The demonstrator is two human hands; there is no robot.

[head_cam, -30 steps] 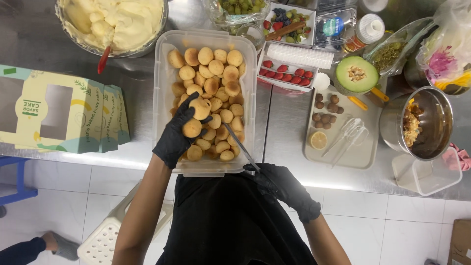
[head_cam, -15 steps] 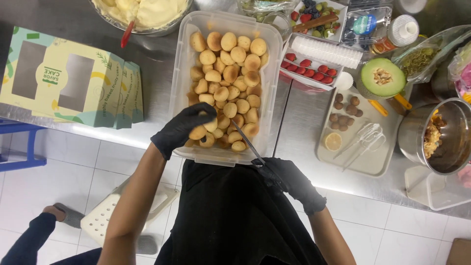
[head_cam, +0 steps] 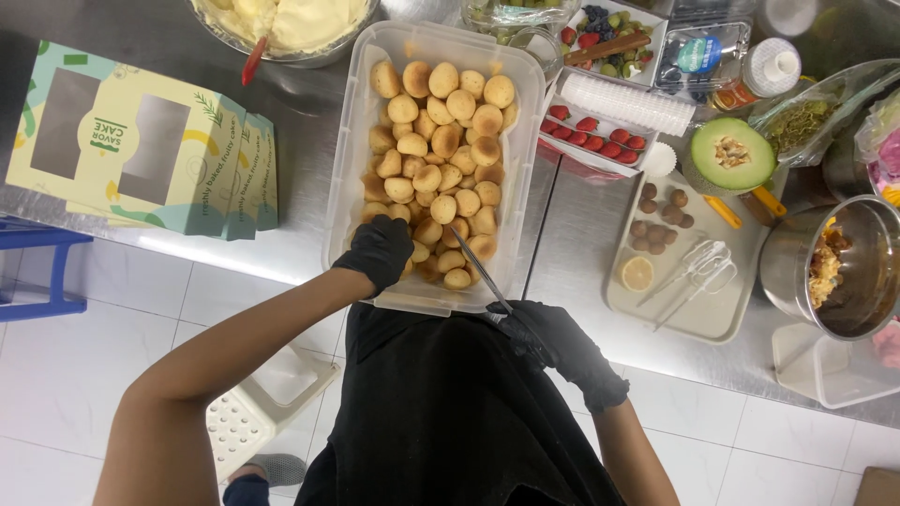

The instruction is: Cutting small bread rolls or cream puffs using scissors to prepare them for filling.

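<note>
A clear plastic tub [head_cam: 349, 150] full of small round golden puffs [head_cam: 441, 141] stands on the steel counter in front of me. My left hand [head_cam: 380, 251], in a black glove, reaches into the tub's near left corner and closes over a puff there. My right hand [head_cam: 544, 335], also gloved in black, is just outside the tub's near right corner and grips a thin metal knife [head_cam: 478, 267]. The blade angles up into the tub over the nearest puffs.
Flat cake boxes [head_cam: 141, 150] lie at left, a bowl of cream [head_cam: 291, 23] behind the tub. To the right are strawberries [head_cam: 595, 131], a halved melon [head_cam: 733, 155], a tray with tongs [head_cam: 694, 272] and a steel pot [head_cam: 839, 267]. A white stool [head_cam: 267, 408] stands below.
The view has shifted slightly down and closer. My left hand stays on the puffs in the near left corner, and the right hand keeps the knife pointed into the tub.
</note>
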